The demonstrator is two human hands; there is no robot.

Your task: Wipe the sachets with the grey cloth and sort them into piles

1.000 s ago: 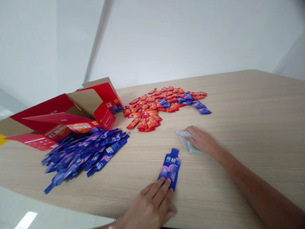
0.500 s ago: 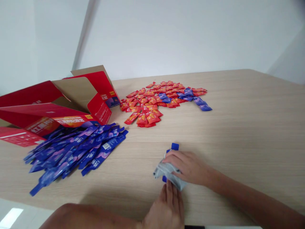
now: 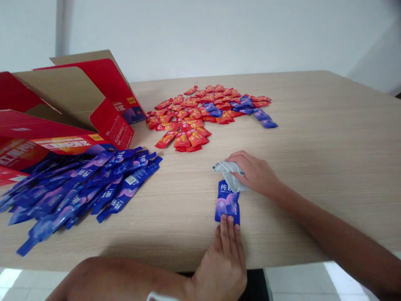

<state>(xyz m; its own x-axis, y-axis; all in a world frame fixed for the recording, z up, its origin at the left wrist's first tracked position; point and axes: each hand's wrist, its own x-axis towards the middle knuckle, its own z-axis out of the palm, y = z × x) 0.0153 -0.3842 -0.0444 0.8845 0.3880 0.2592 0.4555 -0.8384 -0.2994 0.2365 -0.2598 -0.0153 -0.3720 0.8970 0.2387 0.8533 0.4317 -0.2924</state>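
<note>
A blue sachet with purple fruit print lies flat on the table in front of me. My left hand presses its near end down with outstretched fingertips. At the sachet's far end my right hand grips a folded grey cloth, which covers the top right corner of the sachet. To the left spreads a heap of long blue sachets, overlapping one another.
An open red cardboard box stands at the left behind the blue heap. Many small red-orange sachets lie farther back, with a few small blue sachets among and beside them. The table's front edge runs below my hands.
My right hand has moved the cloth away from me, from over the sachet to its far end, uncovering the print. My left hand stays on the near end. The camera view has shifted.
</note>
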